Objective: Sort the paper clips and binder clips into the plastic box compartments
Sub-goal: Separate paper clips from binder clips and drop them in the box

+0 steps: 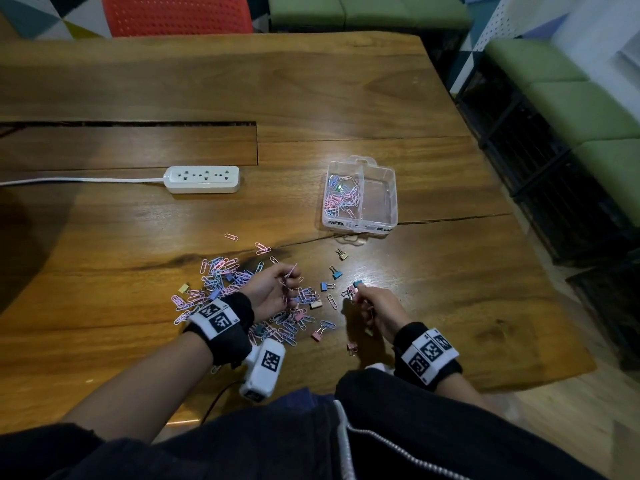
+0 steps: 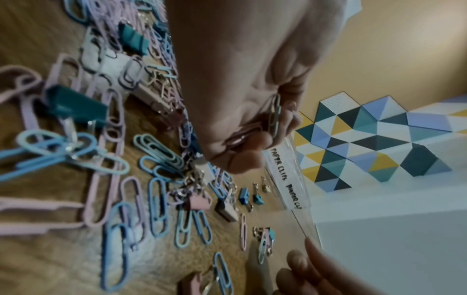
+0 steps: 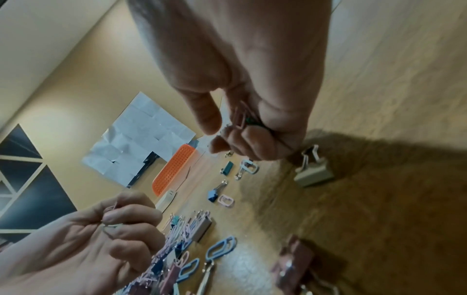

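A clear plastic box (image 1: 389,199) stands ahead on the wooden table; its left compartment holds several paper clips (image 1: 341,197), its right one is bare. A pile of pink and blue paper clips (image 1: 221,275) mixed with binder clips lies at the near left. My left hand (image 1: 287,282) hovers over the pile and pinches a few paper clips (image 2: 274,115). My right hand (image 1: 360,296) is beside it, fingers curled round small binder clips (image 3: 243,119), thumb lifted. Loose binder clips (image 1: 325,286) lie between the hands and the box.
A white power strip (image 1: 202,179) with its cord lies at the left middle, in front of a long slot (image 1: 138,123) in the table. An orange chair (image 1: 176,12) stands behind the far edge. The table's right edge (image 1: 540,271) is close to the box.
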Demonstrator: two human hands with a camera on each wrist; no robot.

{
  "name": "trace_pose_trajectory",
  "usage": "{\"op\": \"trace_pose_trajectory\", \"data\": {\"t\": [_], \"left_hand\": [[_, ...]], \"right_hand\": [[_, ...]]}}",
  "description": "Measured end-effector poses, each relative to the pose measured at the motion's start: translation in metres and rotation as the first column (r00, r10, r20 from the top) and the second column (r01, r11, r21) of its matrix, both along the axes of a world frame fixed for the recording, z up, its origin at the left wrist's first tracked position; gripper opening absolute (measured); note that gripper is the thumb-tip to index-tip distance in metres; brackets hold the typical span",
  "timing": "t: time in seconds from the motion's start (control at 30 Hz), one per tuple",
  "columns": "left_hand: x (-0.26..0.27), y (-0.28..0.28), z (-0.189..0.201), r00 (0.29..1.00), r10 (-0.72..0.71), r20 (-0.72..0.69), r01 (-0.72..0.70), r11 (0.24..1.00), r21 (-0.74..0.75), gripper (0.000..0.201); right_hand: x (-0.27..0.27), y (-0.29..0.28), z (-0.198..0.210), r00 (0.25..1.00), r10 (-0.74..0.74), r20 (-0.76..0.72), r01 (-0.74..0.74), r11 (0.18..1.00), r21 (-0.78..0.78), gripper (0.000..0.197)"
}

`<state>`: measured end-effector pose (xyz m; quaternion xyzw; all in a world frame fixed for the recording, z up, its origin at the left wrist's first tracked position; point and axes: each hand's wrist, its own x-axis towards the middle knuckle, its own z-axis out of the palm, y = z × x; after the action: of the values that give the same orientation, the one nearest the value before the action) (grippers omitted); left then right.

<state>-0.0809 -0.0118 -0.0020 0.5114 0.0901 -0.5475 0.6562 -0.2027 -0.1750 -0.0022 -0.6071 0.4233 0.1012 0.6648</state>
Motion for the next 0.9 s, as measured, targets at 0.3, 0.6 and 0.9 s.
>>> {"op": "trace_pose_trajectory", "data": {"t": [0.3,0.6,0.9], "left_hand": [[-0.004,-0.006,0.0,1.0,0.017,-0.009,-0.017,1.0,-0.004,0.036],[-0.006,-0.003,0.012,0.834,-0.44,0.333,0.345,0.887,0.308,0.022],[-0.023,0.001,-0.003,-0.277,-0.848,0.452,0.238,0.395,0.887,0.041]], "right_hand": [[0.002,0.0,-0.01,0.985,0.109,-0.136,-0.159,0.881,-0.446,0.024],[0.012,0.005,-0.012,0.921,0.266,-0.285,-0.385,0.732,-0.562,0.009],[-0.004,-0.008,-0.001,0.986,-0.025,0.162,-0.01,0.978,0.21,0.022]]}}
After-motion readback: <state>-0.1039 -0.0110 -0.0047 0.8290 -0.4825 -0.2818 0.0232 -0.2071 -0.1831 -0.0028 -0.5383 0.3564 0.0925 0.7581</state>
